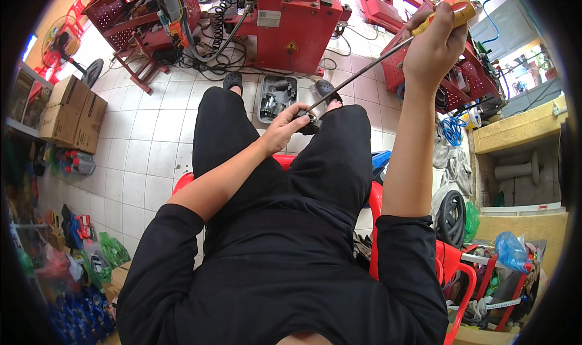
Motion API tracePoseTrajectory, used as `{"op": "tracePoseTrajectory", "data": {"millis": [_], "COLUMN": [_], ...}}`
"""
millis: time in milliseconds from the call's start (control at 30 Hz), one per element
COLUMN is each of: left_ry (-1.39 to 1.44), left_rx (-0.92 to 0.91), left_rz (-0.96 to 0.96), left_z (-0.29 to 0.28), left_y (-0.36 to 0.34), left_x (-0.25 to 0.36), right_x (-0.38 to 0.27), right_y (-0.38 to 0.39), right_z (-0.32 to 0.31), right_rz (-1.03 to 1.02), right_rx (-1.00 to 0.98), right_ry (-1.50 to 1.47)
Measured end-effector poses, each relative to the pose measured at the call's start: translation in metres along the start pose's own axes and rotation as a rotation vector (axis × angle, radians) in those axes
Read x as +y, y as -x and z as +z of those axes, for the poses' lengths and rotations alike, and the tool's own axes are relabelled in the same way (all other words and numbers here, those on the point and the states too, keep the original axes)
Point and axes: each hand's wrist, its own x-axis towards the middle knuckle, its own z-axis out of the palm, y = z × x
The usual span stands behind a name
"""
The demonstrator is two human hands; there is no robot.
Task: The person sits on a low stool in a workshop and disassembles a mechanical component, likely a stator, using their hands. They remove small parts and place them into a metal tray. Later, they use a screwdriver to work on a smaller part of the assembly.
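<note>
My right hand [433, 51] is raised at the upper right, its fingers wrapped round the yellow handle of a long screwdriver [368, 66]. The thin metal shaft slants down to the left. Its tip meets a small dark metal part [310, 126] between my knees. My left hand [282, 130] grips that part, thumb and fingers closed at its near side. What kind of part it is cannot be made out. On the floor between my feet lies a grey tray [261, 106] with several loose metal parts [280, 93] in it.
I sit on a red plastic chair [376, 202]. Red workshop machines [297, 33] stand ahead, with black cables [227, 66] across the tiles. Cardboard boxes [73, 112] are at the left. A blue hose [451, 130] and a black tyre [451, 218] are at the right.
</note>
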Motion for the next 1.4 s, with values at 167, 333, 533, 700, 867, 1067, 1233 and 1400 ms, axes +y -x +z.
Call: {"op": "tracePoseTrajectory", "data": {"millis": [167,333,533,700,867,1067,1233,1400], "left_ry": [0.023,0.061,0.040,0.043,0.029,0.043,0.043,0.069], "left_rx": [0.016,0.019,0.017,0.041,0.031,0.028,0.024,0.032], "left_rz": [-0.032,-0.030,-0.043,-0.036,-0.031,-0.023,-0.023,-0.011], "left_z": [-0.0038,-0.0057,-0.0074,-0.0073,-0.0077,-0.0055,-0.0055,-0.0053], "left_y": [-0.0012,-0.0020,-0.0029,-0.0024,-0.0028,-0.0025,-0.0023,-0.0032], "left_x": [-0.0049,-0.0064,-0.0082,-0.0092,-0.0084,-0.0069,-0.0059,-0.0076], "right_x": [0.0006,-0.0021,-0.0029,-0.0033,-0.0022,-0.0012,0.0007,-0.0023], "right_y": [0.0009,0.0044,0.0023,0.0038,0.0037,0.0035,0.0035,0.0054], "right_z": [-0.0005,0.0008,0.0002,0.0003,0.0000,0.0000,-0.0005,0.0016], "right_rz": [-0.017,0.006,-0.029,-0.015,0.010,-0.017,-0.041,-0.024], "right_rx": [-0.008,-0.004,0.019,-0.006,0.012,0.004,-0.001,-0.006], "right_ry": [-0.019,-0.041,-0.020,-0.012,-0.021,-0.036,-0.007,-0.015]}}
